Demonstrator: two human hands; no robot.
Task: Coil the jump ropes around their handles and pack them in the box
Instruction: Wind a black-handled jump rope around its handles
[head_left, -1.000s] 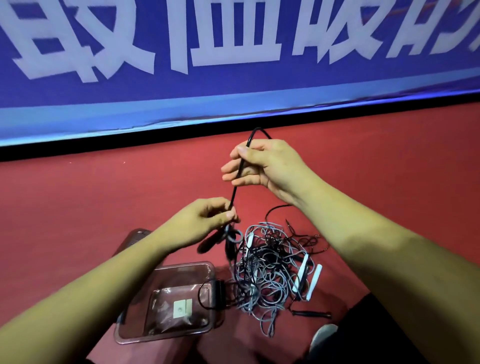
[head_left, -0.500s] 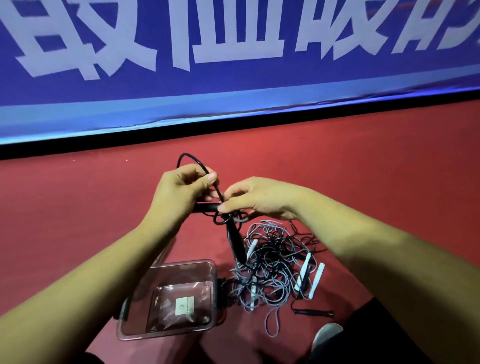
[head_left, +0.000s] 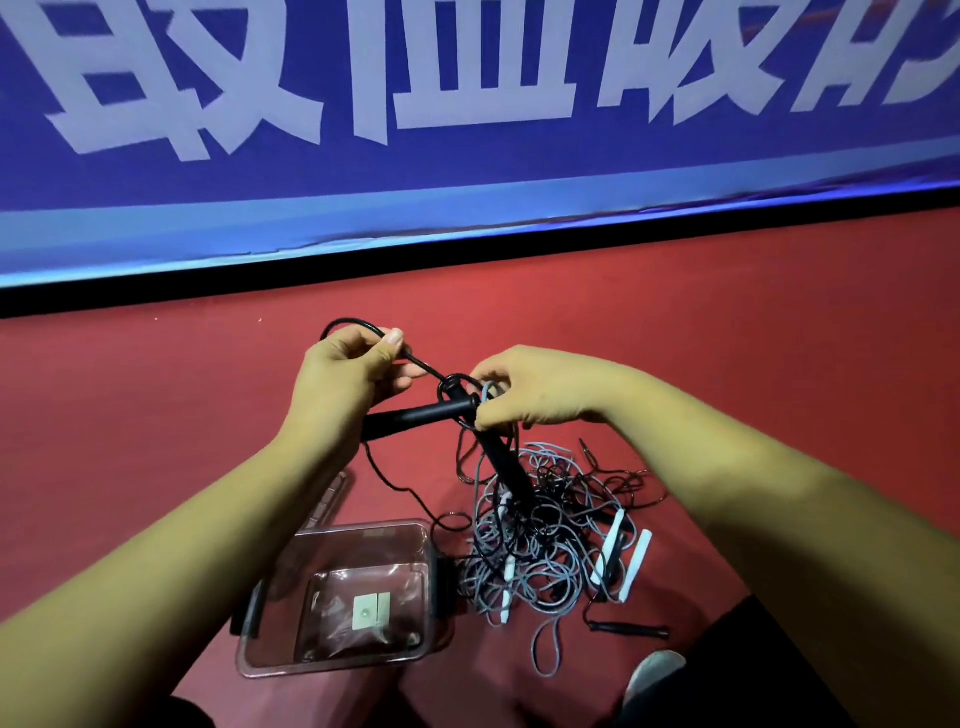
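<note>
Now, left hand (head_left: 343, 384) pinch-tight on black rope (head_left: 423, 367), right hand (head_left: 535, 389) fingers curled around black handle (head_left: 415, 418) end.

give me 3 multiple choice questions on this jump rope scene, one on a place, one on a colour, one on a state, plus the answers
1. Where is the clear box relative to the rope pile?
A) left of it
B) right of it
C) on top of it

2. What colour is the handle that the right hand grips?
A) white
B) black
C) red

3. What is the left hand doing?
A) lying flat on the floor
B) pinching the black cord
C) reaching into the box

Answers:
1 A, the box lies on the red floor left of the tangle.
2 B, the bar gripped at its end is black.
3 B, the thumb and fingers close on the cord above the handle.
</note>
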